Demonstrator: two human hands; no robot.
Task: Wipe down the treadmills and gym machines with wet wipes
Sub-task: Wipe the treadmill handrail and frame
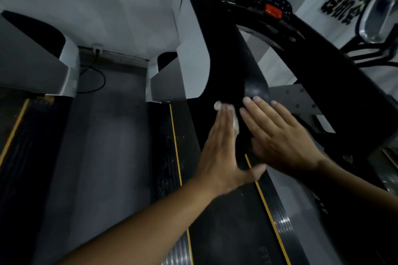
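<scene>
A black treadmill upright (245, 66) slopes down from the console (269, 6) to the deck. My left hand (221, 148) lies flat against its lower left side, fingers straight, pressing a white wet wipe (300, 121) whose edges show past the fingertips and along the hand's right side. My right hand (277, 133) rests flat on the upright's lower right side, fingers straight and spread, holding nothing. Both hands flank the same black post just above the treadmill side rail (265, 198) with its yellow stripe.
A second treadmill (32, 60) stands to the left with a grey floor strip (107, 146) between. A wall socket (97, 48) and black cable (94, 79) sit at the back. A grey bracket (301, 101) and another machine (374, 19) are on the right.
</scene>
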